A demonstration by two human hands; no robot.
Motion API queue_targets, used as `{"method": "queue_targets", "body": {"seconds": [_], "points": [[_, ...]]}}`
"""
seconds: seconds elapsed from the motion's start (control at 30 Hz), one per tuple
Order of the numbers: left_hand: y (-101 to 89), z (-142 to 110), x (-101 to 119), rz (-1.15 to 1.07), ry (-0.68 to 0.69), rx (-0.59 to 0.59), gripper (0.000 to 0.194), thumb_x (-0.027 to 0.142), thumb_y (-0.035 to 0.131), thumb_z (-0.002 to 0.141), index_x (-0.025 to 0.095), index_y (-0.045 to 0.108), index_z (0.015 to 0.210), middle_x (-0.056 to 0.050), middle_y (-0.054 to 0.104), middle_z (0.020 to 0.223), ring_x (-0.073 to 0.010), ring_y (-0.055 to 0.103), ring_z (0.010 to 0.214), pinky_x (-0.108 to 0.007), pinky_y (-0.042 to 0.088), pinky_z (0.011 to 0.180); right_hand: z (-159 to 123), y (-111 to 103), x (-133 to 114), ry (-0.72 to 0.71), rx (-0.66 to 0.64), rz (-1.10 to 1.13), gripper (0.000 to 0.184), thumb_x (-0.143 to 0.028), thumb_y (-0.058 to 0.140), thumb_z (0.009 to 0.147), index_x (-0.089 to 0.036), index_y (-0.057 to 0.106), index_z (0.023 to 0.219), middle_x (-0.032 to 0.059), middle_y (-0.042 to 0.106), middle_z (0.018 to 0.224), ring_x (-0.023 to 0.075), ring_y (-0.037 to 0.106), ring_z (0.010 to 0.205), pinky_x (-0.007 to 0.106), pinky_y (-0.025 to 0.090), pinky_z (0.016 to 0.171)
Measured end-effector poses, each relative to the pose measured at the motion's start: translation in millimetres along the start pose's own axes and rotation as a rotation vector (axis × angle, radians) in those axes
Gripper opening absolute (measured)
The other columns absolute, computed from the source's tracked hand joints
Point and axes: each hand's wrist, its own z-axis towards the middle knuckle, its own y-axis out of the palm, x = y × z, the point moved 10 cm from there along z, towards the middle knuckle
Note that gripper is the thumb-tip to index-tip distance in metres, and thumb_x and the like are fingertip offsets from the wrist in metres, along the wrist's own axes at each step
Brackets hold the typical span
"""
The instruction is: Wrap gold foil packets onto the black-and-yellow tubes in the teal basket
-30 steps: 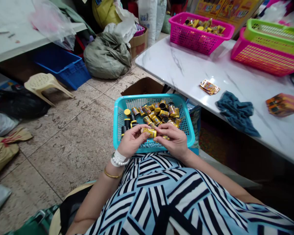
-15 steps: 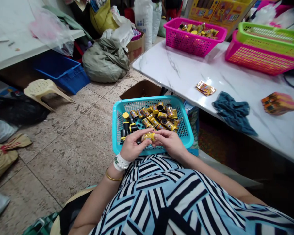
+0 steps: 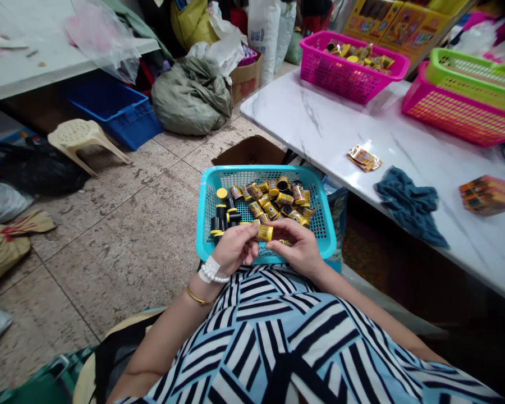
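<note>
A small yellow-labelled canister (image 3: 265,233) is held level above the near side of a turquoise plastic basket (image 3: 329,247). My left hand (image 3: 234,244) pinches its left end between thumb and fingers. Around the right end curve the thumb and forefinger of my right hand (image 3: 298,244); the exact contact there is partly hidden. In the basket, to the right, lies a heap of yellow-wrapped canisters (image 3: 270,210). Black canisters with yellow lids (image 3: 221,212) are gathered along the left side.
On the marbled table (image 3: 286,115) at right are a pink basket of canisters (image 3: 353,78), flat printed wrappers (image 3: 364,157), a teal cloth (image 3: 410,205) and a banded stack (image 3: 490,194). A cardboard box (image 3: 248,150) stands behind the turquoise basket. At left are a plastic stool (image 3: 82,134) and blue crate (image 3: 122,123).
My left fingers have shifted to the canister's left end, uncovering more of its label. My right hand has opened slightly around the other end. The camera view has turned a little left.
</note>
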Motion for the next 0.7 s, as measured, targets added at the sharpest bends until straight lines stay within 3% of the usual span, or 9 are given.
{"method": "queue_targets", "body": {"seconds": [0.1, 0.2, 0.33, 0.47, 0.6, 0.7], "points": [[-2.2, 0.4, -2.6, 0.012, -0.005, 0.039, 0.052, 0.065, 0.067, 0.076, 0.014, 0.059, 0.081, 0.002, 0.059, 0.046, -0.0059, 0.045, 0.028, -0.014, 0.029, 0.029, 0.1, 0.6, -7.1, -0.048, -0.023, -0.001, 0.033, -0.026, 0.076, 0.081, -0.030, 0.073, 0.114, 0.0065, 0.068, 0.110, 0.0204, 0.066, 0.099, 0.032, 0.058, 0.077], [3.1, 0.7, -4.0, -0.021, 0.004, 0.010, 0.052, 0.064, 0.071, 0.073, 0.014, 0.058, 0.078, 0.000, 0.063, 0.051, -0.0074, 0.051, 0.032, -0.015, 0.034, 0.030, 0.6, -6.7, -13.8, -0.077, 0.064, 0.034, 0.014, -0.026, 0.075, 0.082, -0.029, 0.079, 0.094, 0.0045, 0.070, 0.096, 0.0185, 0.066, 0.089, 0.034, 0.058, 0.075], [8.1, 2.5, -6.8, -0.080, -0.018, -0.015, 0.051, 0.063, 0.074, 0.071, 0.014, 0.058, 0.078, 0.002, 0.061, 0.050, -0.0061, 0.048, 0.029, -0.014, 0.031, 0.028, 1.4, -9.3, -9.9, -0.025, 0.144, 0.039, 0.006, -0.030, 0.077, 0.080, -0.029, 0.079, 0.085, 0.0050, 0.069, 0.090, 0.0204, 0.066, 0.085, 0.038, 0.059, 0.074], [1.1, 3.1, -8.0, -0.063, -0.028, 0.077, 0.054, 0.066, 0.071, 0.071, 0.015, 0.055, 0.075, 0.004, 0.057, 0.045, -0.0049, 0.042, 0.026, -0.013, 0.028, 0.026, 2.2, -2.8, -10.6, -0.038, 0.099, -0.027, 0.013, -0.031, 0.073, 0.083, -0.029, 0.078, 0.095, 0.0073, 0.070, 0.098, 0.0222, 0.067, 0.092, 0.040, 0.059, 0.080], [-1.3, 4.4, -9.0, -0.082, -0.016, 0.090, 0.052, 0.067, 0.065, 0.077, 0.017, 0.052, 0.088, 0.005, 0.058, 0.048, -0.0057, 0.043, 0.028, -0.013, 0.028, 0.028, 12.1, 5.6, -16.6, -0.139, -0.042, -0.090, 0.025, -0.028, 0.074, 0.083, -0.031, 0.076, 0.107, 0.0072, 0.068, 0.107, 0.0197, 0.068, 0.093, 0.031, 0.059, 0.071], [0.7, 3.4, -9.1, -0.081, 0.006, 0.080, 0.055, 0.068, 0.060, 0.081, 0.019, 0.049, 0.103, 0.004, 0.062, 0.055, -0.0077, 0.048, 0.032, -0.014, 0.031, 0.031, 32.0, -5.9, -26.7, -0.276, -0.011, -0.260, 0.020, -0.023, 0.070, 0.085, -0.030, 0.077, 0.102, 0.0070, 0.066, 0.104, 0.0183, 0.068, 0.091, 0.029, 0.059, 0.072]]}}
